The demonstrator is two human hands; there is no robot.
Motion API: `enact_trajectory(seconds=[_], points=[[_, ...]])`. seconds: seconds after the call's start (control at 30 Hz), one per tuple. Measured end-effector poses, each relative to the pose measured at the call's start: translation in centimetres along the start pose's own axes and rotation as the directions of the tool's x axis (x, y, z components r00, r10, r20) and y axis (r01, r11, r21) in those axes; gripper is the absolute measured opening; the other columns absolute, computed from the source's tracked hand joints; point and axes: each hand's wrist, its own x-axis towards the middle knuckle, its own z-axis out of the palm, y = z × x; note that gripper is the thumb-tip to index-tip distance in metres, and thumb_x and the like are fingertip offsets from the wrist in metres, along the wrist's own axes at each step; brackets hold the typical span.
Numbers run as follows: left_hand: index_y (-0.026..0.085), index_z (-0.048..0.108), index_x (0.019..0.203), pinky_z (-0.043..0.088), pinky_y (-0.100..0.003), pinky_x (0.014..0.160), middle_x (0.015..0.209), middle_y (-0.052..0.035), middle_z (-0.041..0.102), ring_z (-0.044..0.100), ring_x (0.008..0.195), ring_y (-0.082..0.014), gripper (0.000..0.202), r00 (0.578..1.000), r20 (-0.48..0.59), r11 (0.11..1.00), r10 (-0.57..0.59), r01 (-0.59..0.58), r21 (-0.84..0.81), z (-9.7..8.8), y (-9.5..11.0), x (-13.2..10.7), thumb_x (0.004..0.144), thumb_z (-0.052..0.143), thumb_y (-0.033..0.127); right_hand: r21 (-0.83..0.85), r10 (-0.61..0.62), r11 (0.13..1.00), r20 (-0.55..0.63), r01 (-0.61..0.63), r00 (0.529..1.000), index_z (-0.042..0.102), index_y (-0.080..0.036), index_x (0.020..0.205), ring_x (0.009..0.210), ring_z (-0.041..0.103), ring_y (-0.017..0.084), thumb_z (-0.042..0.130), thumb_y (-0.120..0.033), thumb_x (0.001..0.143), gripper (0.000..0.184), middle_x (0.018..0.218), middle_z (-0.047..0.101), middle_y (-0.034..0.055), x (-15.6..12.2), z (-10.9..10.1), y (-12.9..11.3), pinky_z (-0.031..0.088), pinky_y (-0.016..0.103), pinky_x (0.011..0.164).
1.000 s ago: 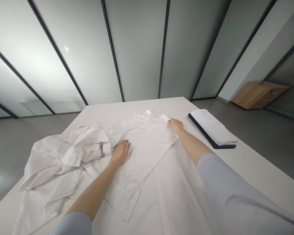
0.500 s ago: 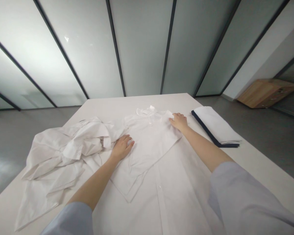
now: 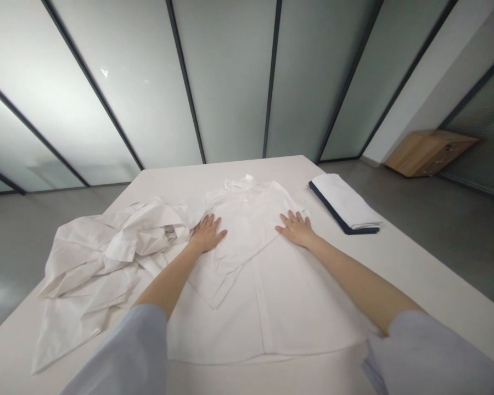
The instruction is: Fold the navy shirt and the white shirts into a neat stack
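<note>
Shirt (image 3: 247, 263) on table (image 3: 411, 291), folded cloth (image 3: 343, 202) right.

We read no text, label, brand or number in this view: neither the white dress shirt (image 3: 247, 247) nor the folded navy-edged cloth (image 3: 343, 204) at far right shows legible marking.

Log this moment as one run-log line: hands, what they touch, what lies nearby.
left hand: flat on white button-front shirt | right hand: flat on same shirt | nearby: crumpled white garment, folded white cloth with navy edge
</note>
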Motion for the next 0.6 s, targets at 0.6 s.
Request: enact_trajectory(seconds=[0.6], points=[[0.017,0.045,0.138,0.025,-0.048,0.112,0.150,-0.0156,0.038,0.032,0.139,-0.0298,0.052,0.988,-0.119,0.994,-0.095,0.101,0.050,-0.2,1.4,-1.5,0.093,0.040,0.044,-0.021,-0.040,0.999,-0.059,0.039,0.997,0.039,-0.022,0.146,0.142,0.026,0.034,0.034,-0.056,0.094,0.063,0.155,0.031,0.0137,-2.1,-0.1,-2.2,0.022,0.051,0.112]])
